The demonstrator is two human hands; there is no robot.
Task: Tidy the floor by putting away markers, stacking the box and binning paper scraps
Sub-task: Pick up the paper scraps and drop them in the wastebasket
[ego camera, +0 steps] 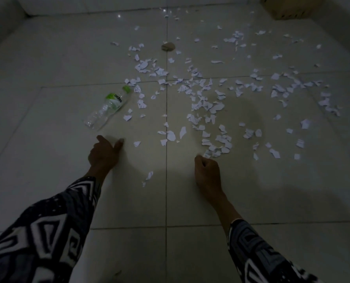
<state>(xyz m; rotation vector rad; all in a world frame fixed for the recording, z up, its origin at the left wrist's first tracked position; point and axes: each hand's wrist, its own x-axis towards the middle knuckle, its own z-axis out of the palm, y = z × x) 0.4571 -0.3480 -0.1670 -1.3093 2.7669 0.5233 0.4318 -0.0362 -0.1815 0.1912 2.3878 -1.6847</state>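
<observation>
The right hand [207,170], lower centre-right of the frame, has its fingers curled together at the near edge of a scrap cluster. Whether a scrap is pinched inside cannot be told; the fingertips are hidden by the knuckles and the light is dim. Judged from the task, the curl serves to gather scraps for binning.

The left hand [104,152], lower centre-left, rests low at the floor [47,139] with the thumb spread and the fingers loosely bent, holding nothing. It probably braces the person while the other hand reaches.

The paper scraps [200,94] lie scattered over the pale tiles from just ahead of the right hand up through the centre and right of the frame. Two stray pieces lie between the hands. Most remain unbinned.

A plastic bottle [108,107] with a green cap lies on its side at centre left, just above the left hand and apart from it.

A small brown object [168,46] sits at upper centre; its identity is unclear. The cardboard box [290,7] stands in the upper right corner. No markers and no bin are visible.
</observation>
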